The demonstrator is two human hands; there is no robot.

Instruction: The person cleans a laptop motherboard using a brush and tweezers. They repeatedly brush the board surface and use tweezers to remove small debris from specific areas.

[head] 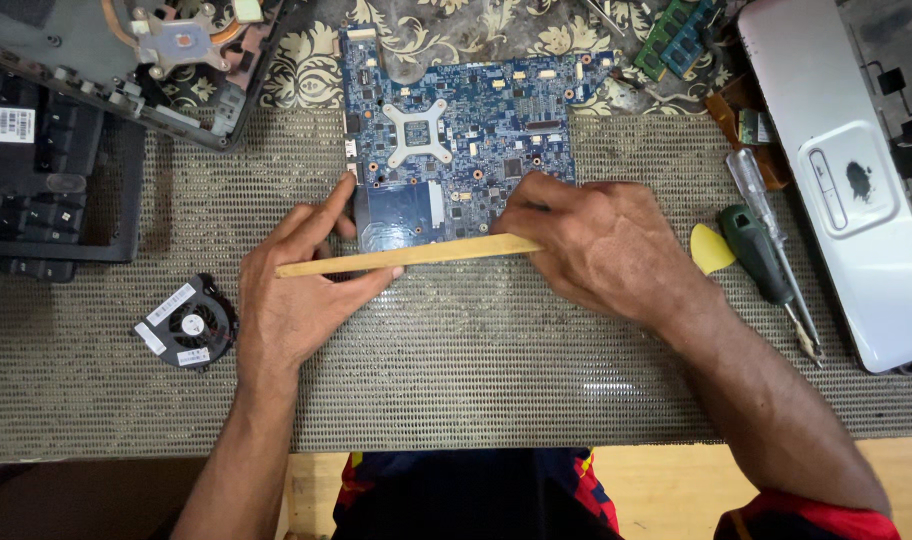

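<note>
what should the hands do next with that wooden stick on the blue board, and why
Probably ease the thin pale wooden stick slightly further under the near edge of the blue laptop circuit board. Both the left hand and right hand hold the stick flat along that edge, and the board lies flat on the grey mesh mat.

The hands [456,270] hide the circuit board's [456,130] lower edge and the stick's [416,254] right end.

Both forearms enter from the near edge of the worktop and converge toward its middle. The left hand [296,290] lies palm down, thumb extended forward, fingers curled around one end of a thin strip. The right hand [601,245] lies knuckles up, fingers pinched on the other end.
</note>
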